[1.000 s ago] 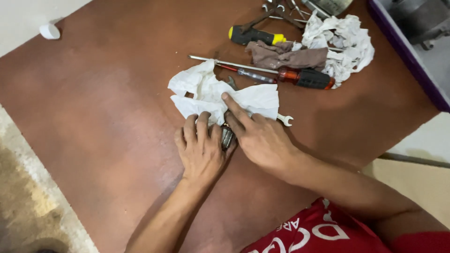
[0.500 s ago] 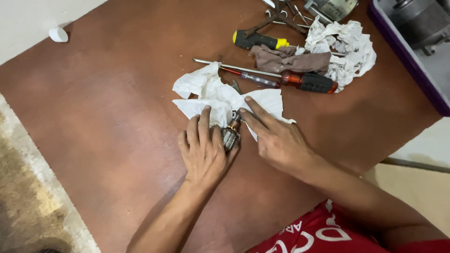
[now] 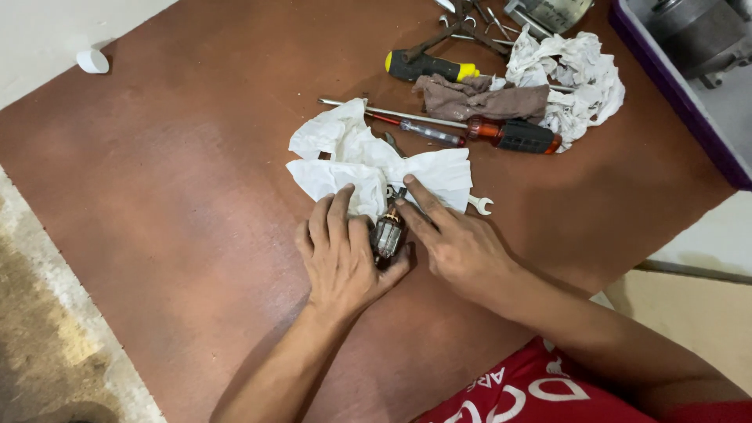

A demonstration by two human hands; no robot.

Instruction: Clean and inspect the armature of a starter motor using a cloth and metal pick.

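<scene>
Left hand: the left hand [image 3: 338, 258] lies flat, palm down, on the brown worktop [image 3: 172, 180]. Its fingers are curled around a small motor part [image 3: 388, 233] and its thumb hooks under the near end.
Right hand: the right hand [image 3: 458, 247] is half open. Its first two fingers are stretched out and press on the far end of the motor part. It does not wrap around anything.
Motor part: a short, fat metal roll with copper-coloured stripes, dark and greasy. It sits between the two hands, near the middle of the worktop.
Which way it points: its long side runs away from the person, leaning a little to the right. The far end has a thin metal rod that goes under the white paper [image 3: 368, 160].
White paper: crumpled, touching the fingertips of both hands, just past the motor part.
Small spanner: a little silver spanner [image 3: 479, 205] peeks out from under the paper, just right of the right hand.
Screwdrivers: a long one with a red and black handle [image 3: 513, 135] and a shorter one with a black and yellow handle [image 3: 427, 66] lie further back.
Rags: a brown rag [image 3: 482, 100] and a white rag [image 3: 576, 78] are bunched up by the screwdrivers.
White cap: a small white cap [image 3: 92, 61] sits far off at the left corner.
</scene>
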